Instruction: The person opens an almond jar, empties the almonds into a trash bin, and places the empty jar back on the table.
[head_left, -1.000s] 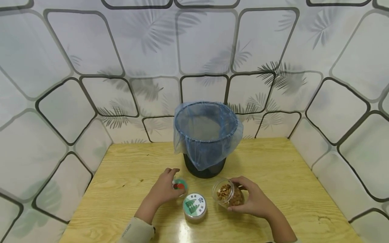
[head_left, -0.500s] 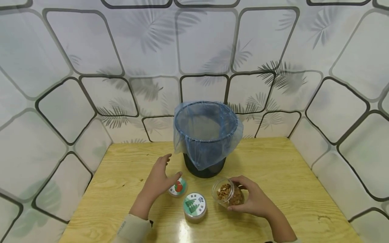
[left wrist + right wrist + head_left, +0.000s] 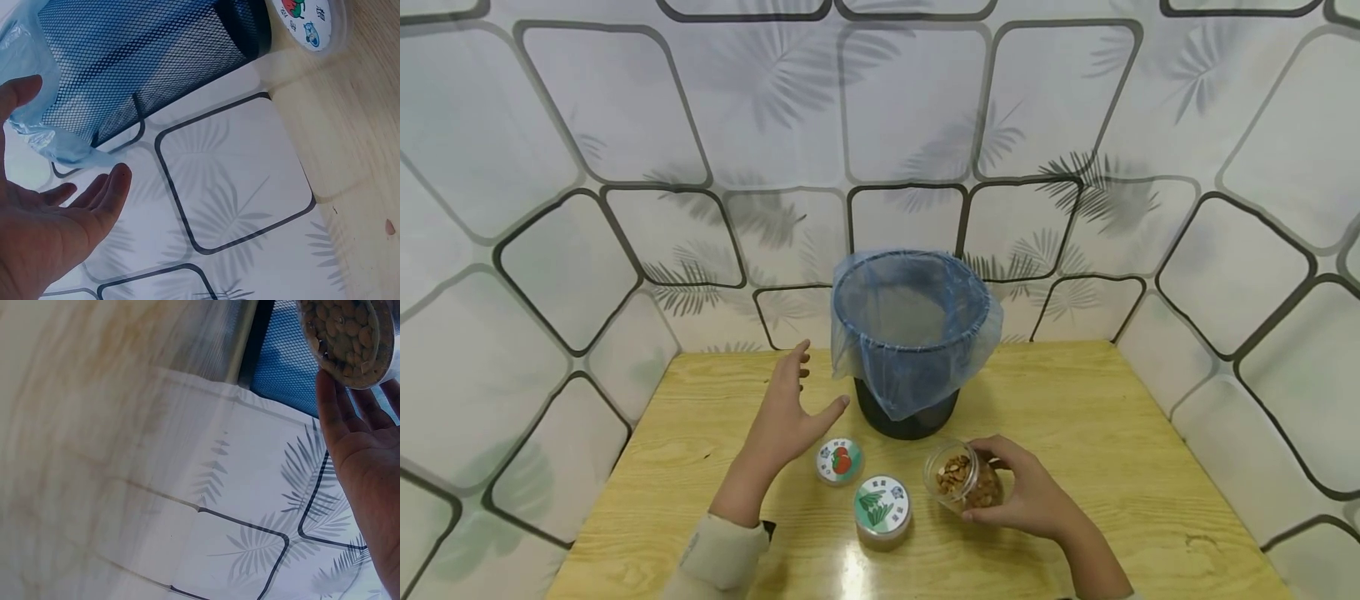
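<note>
My right hand (image 3: pixel 1026 492) holds a clear jar (image 3: pixel 964 479) of brown nuts, tilted so its uncovered mouth points left. In the right wrist view, nuts (image 3: pixel 340 334) press against the jar's wall above my fingers. My left hand (image 3: pixel 782 417) is held over the table with thumb and fingers spread, nothing in it. In the left wrist view, that hand (image 3: pixel 56 225) is near the blue bag's hanging edge. Below it lies a round lid (image 3: pixel 839 461) with a red tomato picture. Nearer to me stands a round container (image 3: pixel 882 512) whose lid shows green vegetables.
A black mesh bin (image 3: pixel 906 417) lined with a blue plastic bag (image 3: pixel 895 375) stands at the back centre of the wooden table (image 3: pixel 1075 417). Patterned cloth walls (image 3: pixel 910 125) enclose the table at the back and sides.
My left hand has let go of the tomato lid, lifted away up and to the left, and spread its fingers. My right hand and the jar have stayed in place.
</note>
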A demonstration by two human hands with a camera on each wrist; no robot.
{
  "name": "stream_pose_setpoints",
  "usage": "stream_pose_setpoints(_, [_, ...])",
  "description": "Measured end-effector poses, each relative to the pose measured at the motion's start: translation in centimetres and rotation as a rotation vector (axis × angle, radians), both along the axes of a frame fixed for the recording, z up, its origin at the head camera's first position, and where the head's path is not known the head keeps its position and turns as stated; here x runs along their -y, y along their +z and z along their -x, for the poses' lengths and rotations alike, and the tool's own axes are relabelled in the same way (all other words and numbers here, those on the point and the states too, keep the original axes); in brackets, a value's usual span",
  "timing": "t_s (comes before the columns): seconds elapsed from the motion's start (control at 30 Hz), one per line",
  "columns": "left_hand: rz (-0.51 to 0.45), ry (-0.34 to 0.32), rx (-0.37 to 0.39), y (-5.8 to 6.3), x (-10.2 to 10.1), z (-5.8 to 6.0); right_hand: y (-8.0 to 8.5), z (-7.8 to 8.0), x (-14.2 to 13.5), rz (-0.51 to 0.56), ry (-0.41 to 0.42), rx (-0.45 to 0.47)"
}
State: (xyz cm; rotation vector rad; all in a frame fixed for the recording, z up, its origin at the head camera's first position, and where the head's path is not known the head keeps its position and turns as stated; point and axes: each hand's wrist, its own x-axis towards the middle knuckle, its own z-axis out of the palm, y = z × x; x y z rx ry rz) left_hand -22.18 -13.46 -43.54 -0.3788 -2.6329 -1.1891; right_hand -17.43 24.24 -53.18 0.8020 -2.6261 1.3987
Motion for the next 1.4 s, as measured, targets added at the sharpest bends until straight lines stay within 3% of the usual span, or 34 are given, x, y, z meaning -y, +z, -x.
stream_pose_setpoints(0.53, [0.059,-0.008,-0.126,2.1,-1.2,1.3,-0.1,-0.1,0.0,-0.008,0.002,-0.016])
stream_pose_setpoints(0.93, [0.006,-0.01,-0.155,3.2,-2.3,1.9,0.0,0.0,0.1,0.004,0.001,-0.002])
stream_pose_setpoints(1.23, [-0.021,-0.038,-0.223,4.1,-2.7,3.2,0.1,0.0,0.1,-0.004,-0.014,0.009])
stream_pose_setpoints(1.4, [-0.037,-0.05,-0.217,4.7,-2.7,4.0,0.2,-0.1,0.1,-0.002,-0.018,0.011])
